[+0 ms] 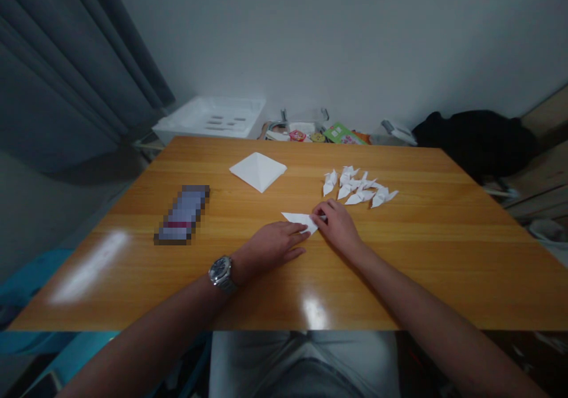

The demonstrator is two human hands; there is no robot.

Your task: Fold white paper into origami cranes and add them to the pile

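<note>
A small folded piece of white paper (296, 216) lies on the wooden table (275, 285) between my hands. My left hand (277, 243), with a metal watch (220, 269) on its wrist, rests on the paper with fingers stretched out flat. At the paper's right end, my right hand (336, 223) pinches the edge between thumb and fingers. Just beyond that hand sits a group of several small folded paper figures (360, 196). A larger stack or sheet of white paper (258, 171), diamond-shaped from this angle, lies farther back to the left.
A phone (183, 214), its screen blurred, lies on the left of the table. Behind the far edge stand a white plastic basket (213, 117) and a green packet (344, 133) among other small items. A black cloth or bag (477, 141) is at the back right.
</note>
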